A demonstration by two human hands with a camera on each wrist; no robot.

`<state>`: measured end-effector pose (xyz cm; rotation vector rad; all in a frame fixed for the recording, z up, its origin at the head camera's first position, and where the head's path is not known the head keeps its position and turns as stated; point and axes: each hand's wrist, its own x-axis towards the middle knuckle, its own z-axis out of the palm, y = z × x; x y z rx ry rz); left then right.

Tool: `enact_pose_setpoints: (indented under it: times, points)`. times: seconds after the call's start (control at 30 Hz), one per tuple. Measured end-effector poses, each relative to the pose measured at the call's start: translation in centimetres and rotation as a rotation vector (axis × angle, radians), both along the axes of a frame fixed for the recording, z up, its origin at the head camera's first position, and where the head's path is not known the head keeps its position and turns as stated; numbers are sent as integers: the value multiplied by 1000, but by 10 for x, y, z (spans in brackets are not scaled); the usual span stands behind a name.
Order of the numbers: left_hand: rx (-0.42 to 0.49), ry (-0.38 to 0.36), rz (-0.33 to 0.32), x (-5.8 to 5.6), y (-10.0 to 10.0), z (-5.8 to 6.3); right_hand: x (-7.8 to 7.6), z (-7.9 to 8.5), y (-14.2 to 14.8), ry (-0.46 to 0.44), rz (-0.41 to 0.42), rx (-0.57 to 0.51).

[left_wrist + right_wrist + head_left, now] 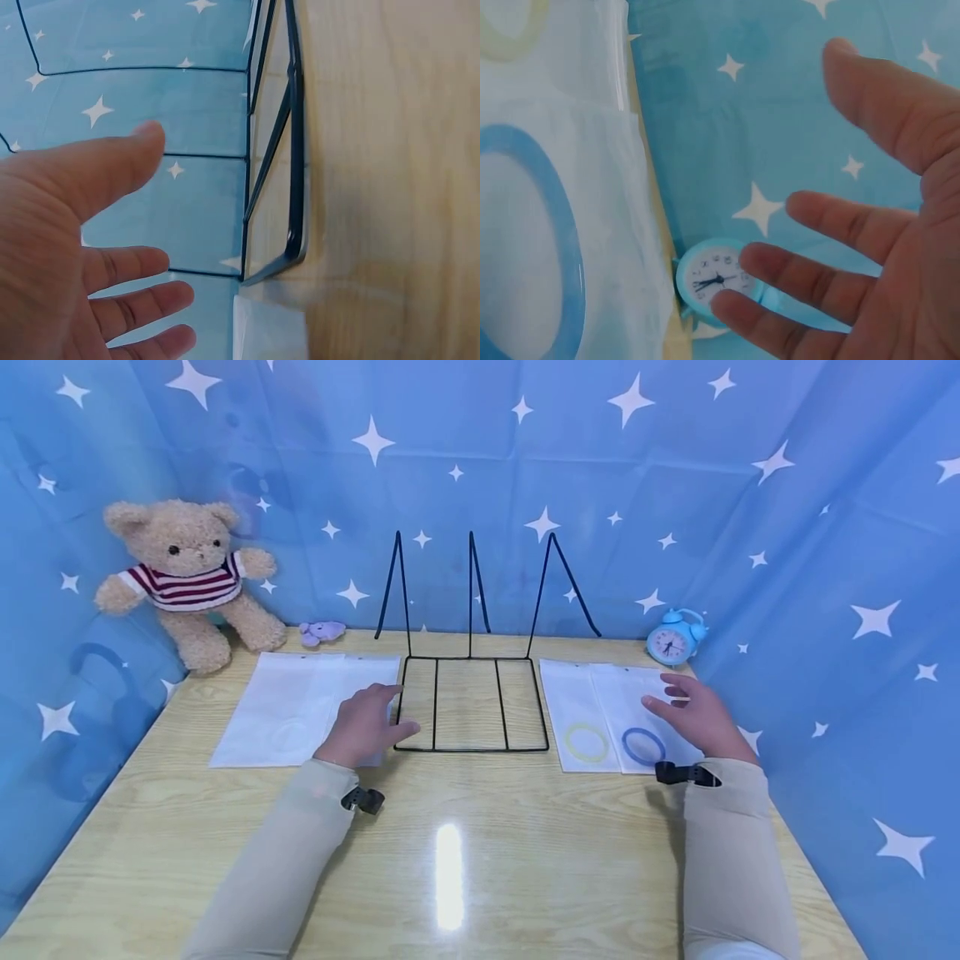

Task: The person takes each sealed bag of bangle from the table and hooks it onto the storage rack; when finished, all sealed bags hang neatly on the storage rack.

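A black wire rack [471, 750] with a rectangular base and three tall bent prongs stands at the table's middle. Beside its left edge, above the flat white sheets [281, 706], hovers my left hand [363, 722], thumb and fingers spread and holding nothing. In the left wrist view the rack's base [298, 165] lies past that hand's fingertips. On the right, my right hand [697, 718] hangs with loose fingers over more white, translucent sheets [566, 685]. A yellow ring [567, 743] and a blue ring [626, 747] show there; whether on or inside the sheets I cannot tell.
A light blue alarm clock [670, 645] stands at the back right corner. A teddy bear [187, 556] leans at the back left, near a small purple toy [322, 632]. Starry blue curtains [480, 468] enclose the wooden table [540, 860] at the back and sides.
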<state>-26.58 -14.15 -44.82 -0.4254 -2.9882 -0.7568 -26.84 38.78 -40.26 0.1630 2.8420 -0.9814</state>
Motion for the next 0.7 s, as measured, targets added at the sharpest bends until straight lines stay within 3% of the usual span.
enact_pose_setpoints:
  times: [0.27, 0.7]
  points:
    - [-62, -29, 0, 1, 4, -7, 1, -4, 13, -56, 11, -12]
    - [-22, -168, -1, 3, 3, -10, 0, -13, 28, -113, -60, 11]
